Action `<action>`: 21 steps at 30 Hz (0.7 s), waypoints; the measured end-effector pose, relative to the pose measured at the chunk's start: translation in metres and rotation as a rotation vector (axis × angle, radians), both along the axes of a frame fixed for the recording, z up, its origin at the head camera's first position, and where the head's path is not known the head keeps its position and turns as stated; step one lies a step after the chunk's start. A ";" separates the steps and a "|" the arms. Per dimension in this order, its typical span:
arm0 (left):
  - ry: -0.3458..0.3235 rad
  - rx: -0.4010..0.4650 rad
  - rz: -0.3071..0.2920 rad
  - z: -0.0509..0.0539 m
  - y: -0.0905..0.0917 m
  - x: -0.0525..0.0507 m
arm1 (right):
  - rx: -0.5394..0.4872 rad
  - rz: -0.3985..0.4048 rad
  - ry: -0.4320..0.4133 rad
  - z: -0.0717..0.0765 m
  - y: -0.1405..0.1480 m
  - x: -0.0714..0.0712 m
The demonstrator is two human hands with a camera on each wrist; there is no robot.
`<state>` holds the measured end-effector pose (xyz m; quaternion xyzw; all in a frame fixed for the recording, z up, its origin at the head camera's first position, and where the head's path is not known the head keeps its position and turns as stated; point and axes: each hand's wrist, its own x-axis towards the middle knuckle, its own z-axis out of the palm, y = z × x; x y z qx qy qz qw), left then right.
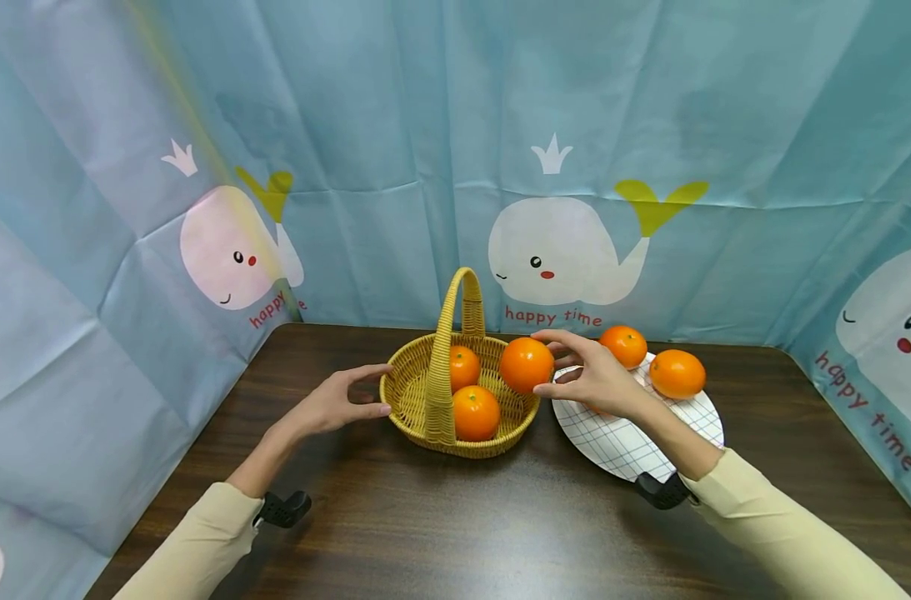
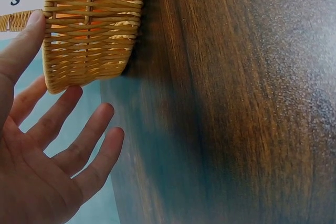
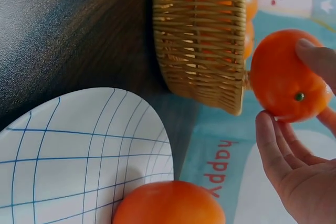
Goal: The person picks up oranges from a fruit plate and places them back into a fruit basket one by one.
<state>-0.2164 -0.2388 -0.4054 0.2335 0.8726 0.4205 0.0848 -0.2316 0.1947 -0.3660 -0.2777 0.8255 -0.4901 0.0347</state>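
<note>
My right hand (image 1: pixel 598 377) pinches an orange (image 1: pixel 526 365) between thumb and fingertips, over the right rim of a yellow wicker basket (image 1: pixel 406 406). In the right wrist view this orange (image 3: pixel 283 77) shows its green stem spot and hangs just above the basket rim. Two more oranges lie inside the basket, one at the front (image 1: pixel 476 414) and one behind it (image 1: pixel 465 367). My left hand (image 1: pixel 333 402) is at the basket's left side, its thumb and fingertips touching the rim. In the left wrist view the fingers (image 2: pixel 86 142) are spread and relaxed.
A white plate with blue grid lines (image 1: pixel 620 450) stands right of the basket. It bears a back orange (image 1: pixel 623 347), a right-hand orange (image 1: pixel 677 374) and another mostly hidden beneath my right hand. A dark wooden table (image 1: pixel 455 525) lies below; a whale-print curtain (image 1: pixel 365 167) hangs behind.
</note>
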 end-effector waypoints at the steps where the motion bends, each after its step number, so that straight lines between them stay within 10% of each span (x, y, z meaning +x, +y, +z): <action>1: -0.001 0.002 -0.002 0.000 0.000 0.000 | 0.002 0.002 0.003 -0.001 -0.001 0.000; 21: 0.002 -0.002 -0.001 0.001 0.001 0.001 | 0.008 0.040 0.061 -0.009 -0.010 -0.006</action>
